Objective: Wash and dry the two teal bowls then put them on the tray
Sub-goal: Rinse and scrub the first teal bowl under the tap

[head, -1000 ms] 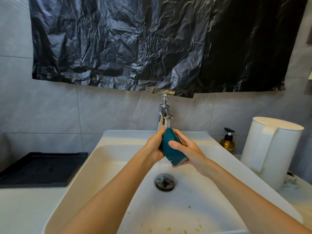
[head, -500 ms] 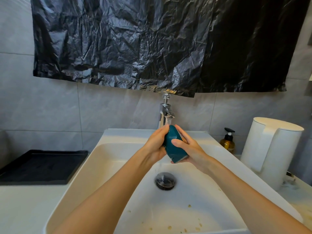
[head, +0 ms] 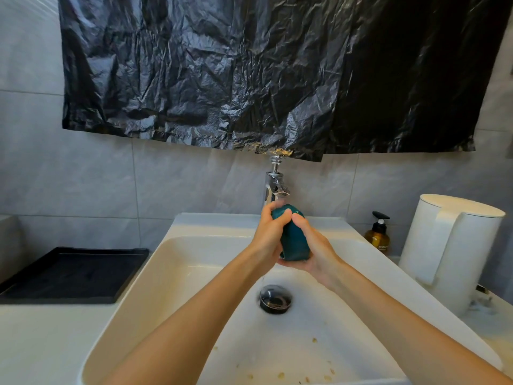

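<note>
A small teal bowl (head: 294, 240) is held on edge under the chrome tap (head: 274, 187), above the white sink (head: 194, 262). My left hand (head: 268, 237) grips its left side with the fingers curled over the top. My right hand (head: 313, 250) cups its right side and bottom, thumb on top. A thin stream of water falls from the hands toward the drain (head: 275, 298). The black tray (head: 69, 273) sits on the counter left of the sink, with nothing on it. A second teal bowl is not in view.
An amber pump bottle (head: 378, 235) and a white lidded bin (head: 449, 248) stand right of the sink. Food crumbs lie on the near sink floor (head: 313, 357). A black plastic sheet (head: 263, 73) hangs on the grey tiled wall above the tap.
Both hands have turned the bowl and closed more tightly around it, lifting it slightly toward the tap spout. My left fingers now wrap over its top.
</note>
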Available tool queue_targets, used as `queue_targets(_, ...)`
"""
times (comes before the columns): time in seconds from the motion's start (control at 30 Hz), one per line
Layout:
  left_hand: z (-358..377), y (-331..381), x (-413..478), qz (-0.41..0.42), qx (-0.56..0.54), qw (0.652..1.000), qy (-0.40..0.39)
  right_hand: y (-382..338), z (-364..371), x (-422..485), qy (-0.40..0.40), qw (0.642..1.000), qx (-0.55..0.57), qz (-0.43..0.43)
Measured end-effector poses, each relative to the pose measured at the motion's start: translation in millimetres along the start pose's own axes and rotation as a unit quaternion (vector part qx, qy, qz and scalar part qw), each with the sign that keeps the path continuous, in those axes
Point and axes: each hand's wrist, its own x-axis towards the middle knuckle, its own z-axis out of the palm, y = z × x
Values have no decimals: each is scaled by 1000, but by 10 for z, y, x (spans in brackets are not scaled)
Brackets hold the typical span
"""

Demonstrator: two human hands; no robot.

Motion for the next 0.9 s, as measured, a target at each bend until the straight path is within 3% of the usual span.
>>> queue_targets(0.27, -191, 86, 144, -138, -110, 983, 47, 10, -42, -42, -31, 987, -126, -93)
queue_targets(0.43, -380, 90, 124, -253, -47, 964, 64, 132, 1, -30, -5, 915, -340, -216)
queue_targets(0.6, -428, 37, 219, -206, -27, 969, 130, 194, 151, -93, -66, 884, -408, -220)
queue_targets(0.7, -420, -19, 241, -180, -14, 968, 176, 250, 177, -149, -77, 805, -543, -224)
queue_targets(0.73, -426, -25, 247, -176, -9, 968, 179, 255, 188, -169, -86, 800, -546, -234)
queue_targets(0.9, -425, -49, 295, -184, 7, 963, 196, 181, 266, -103, -106, 892, -402, -179)
